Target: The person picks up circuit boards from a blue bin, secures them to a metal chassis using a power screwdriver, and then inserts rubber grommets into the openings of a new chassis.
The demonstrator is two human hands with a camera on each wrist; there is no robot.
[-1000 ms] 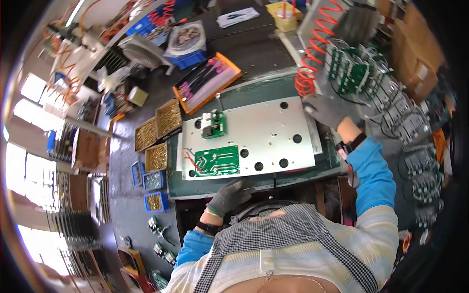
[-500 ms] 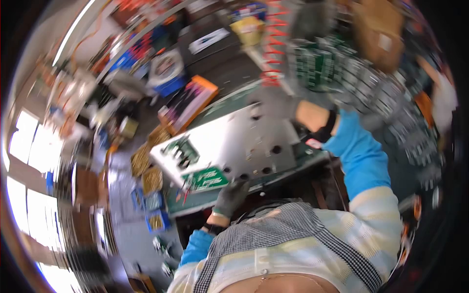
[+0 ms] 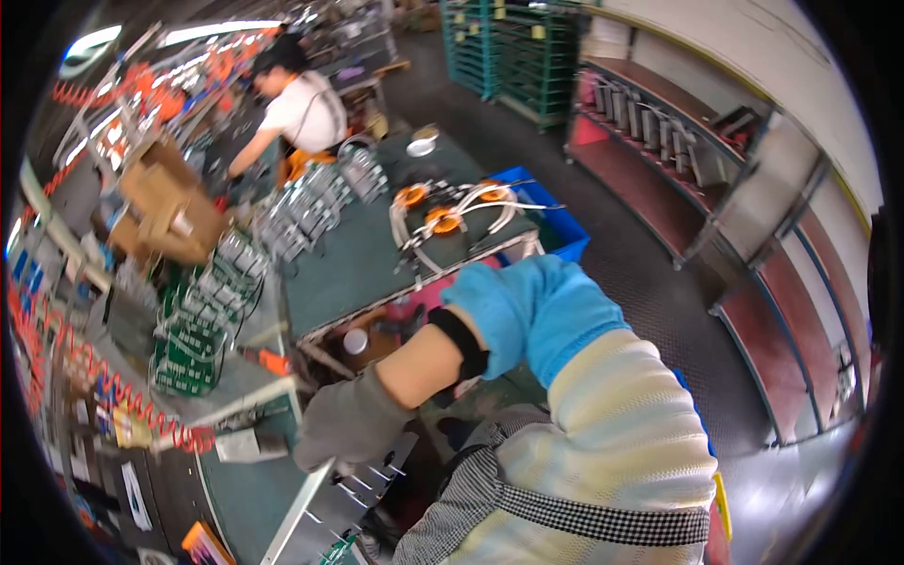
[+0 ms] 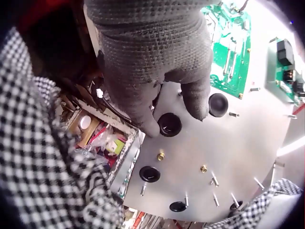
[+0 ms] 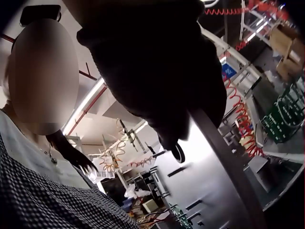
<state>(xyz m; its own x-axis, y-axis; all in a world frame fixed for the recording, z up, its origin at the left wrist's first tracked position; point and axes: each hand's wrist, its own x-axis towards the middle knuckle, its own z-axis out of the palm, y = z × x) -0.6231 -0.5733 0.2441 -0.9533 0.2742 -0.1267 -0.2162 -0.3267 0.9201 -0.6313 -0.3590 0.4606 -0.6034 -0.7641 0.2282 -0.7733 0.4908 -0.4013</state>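
The metal panel (image 4: 190,152) has black round inserts, metal studs and a green circuit board (image 4: 231,52) on its face. In the left wrist view, the gloved left hand (image 4: 152,62) grips the panel near its board end, two digits reaching over the face beside the black inserts. The gloved right hand (image 3: 348,424) holds the panel's far edge in the head view. From the right wrist, the same hand (image 5: 162,71) shows dark, its fingers over the edge of the tilted panel (image 5: 205,181). The left hand is hidden in the head view.
Wired board assemblies (image 3: 193,353) line the bench beside an orange-handled tool (image 3: 266,360). Orange coils with white cables (image 3: 443,220) lie near a blue bin (image 3: 570,247). Shelving (image 3: 640,188) stands at the right; another person (image 3: 311,113) works at the back.
The head view has swung to the right. The panel, flat on the bench earlier, is now lifted and tilted, with the right hand at its edge; the left hand moved from below it onto it.
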